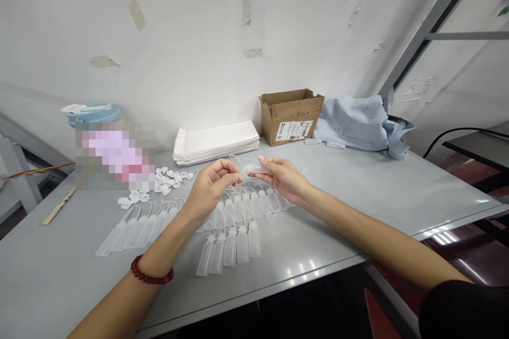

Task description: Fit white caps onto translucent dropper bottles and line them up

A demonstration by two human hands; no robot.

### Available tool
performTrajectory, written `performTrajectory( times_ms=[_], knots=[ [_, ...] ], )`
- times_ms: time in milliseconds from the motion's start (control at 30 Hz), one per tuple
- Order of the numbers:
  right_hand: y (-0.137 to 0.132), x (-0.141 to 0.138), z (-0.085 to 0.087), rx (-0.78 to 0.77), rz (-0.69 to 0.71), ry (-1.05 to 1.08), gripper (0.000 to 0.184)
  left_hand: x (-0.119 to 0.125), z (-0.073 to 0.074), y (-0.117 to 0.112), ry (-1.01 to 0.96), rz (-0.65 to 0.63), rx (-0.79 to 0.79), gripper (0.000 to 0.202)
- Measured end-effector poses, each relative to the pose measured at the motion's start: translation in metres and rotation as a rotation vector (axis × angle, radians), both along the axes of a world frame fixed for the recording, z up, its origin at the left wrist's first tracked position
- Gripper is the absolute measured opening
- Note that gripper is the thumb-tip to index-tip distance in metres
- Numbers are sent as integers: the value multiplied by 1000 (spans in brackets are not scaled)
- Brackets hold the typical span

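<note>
- Grey table (40, 270): bears everything below; its left end is cut off.
- Pale blue cloth (352, 122): crumpled, at 2 o'clock from the hands.
- Cardboard box (292, 119): open-topped, at 1 o'clock, its floor hidden behind the front wall.
- White envelopes (217, 143): stacked at 11 o'clock.
- Pink item (113, 153): at 10 o'clock, pixelated, hard to make out.
- Right hand (288, 177): fingers closed around 1 translucent bottle (259, 169), held over the table, contents unclear.
- Left hand (209, 188): thumb and finger pinched on a thin strap (238, 176) at its mouth; the exact part is blurred.
- Looped bottles (231, 249): 5 at 6 o'clock; other rows partly hidden by arms and hands.
- White caps (165, 183): loose at 9 o'clock.
</note>
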State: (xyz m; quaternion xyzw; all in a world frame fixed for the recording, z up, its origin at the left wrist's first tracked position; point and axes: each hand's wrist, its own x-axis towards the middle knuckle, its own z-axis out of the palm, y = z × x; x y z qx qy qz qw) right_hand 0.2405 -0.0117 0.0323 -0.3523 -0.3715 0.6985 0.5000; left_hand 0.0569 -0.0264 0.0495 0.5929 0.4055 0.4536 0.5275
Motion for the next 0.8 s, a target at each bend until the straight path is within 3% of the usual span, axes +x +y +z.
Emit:
performTrajectory(
  times_ms=[167, 333, 633, 800],
  knots=[
    [-6, -2, 3, 10, 50, 12, 28, 4, 5, -2, -121, -31, -103, 6],
    [-11, -6, 5, 0, 18, 13, 26, 5, 5, -3, -112, -37, -156, 13],
    [-16, -10, 5, -28, -25, 25, 31, 2, 3, -4, 25, -29, -43, 23],
    [-21, -11, 7, 34, 31, -34, 33, 3, -2, -2, 65, 65, 33, 25]
  ],
)
